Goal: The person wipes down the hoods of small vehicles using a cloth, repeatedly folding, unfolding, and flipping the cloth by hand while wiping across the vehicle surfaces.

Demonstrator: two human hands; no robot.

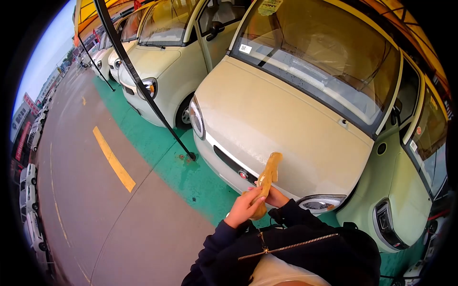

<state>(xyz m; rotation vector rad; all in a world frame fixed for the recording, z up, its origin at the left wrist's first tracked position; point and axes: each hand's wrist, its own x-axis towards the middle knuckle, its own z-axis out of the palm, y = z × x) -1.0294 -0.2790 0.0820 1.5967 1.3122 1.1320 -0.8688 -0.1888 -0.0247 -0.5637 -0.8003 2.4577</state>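
A tan cloth (270, 171), bunched and twisted, stands up from between my two hands, in front of the cream car's nose. My left hand (245, 207) has its fingers wrapped round the lower part of the cloth. Close beside it on the right, my right hand (275, 195) also grips the cloth, partly hidden behind it. The cloth's upper end overlaps the cream bonnet (281, 124) in view; whether it touches the bonnet I cannot tell. Wet-looking marks show on the bonnet near the cloth.
A black slanting pole (138, 81) stands on the green ground strip (191, 186) left of the cream car. Another pale car (157, 66) is beyond it. A light green car (405, 200) is at the right. The grey road (152, 233) runs along the left.
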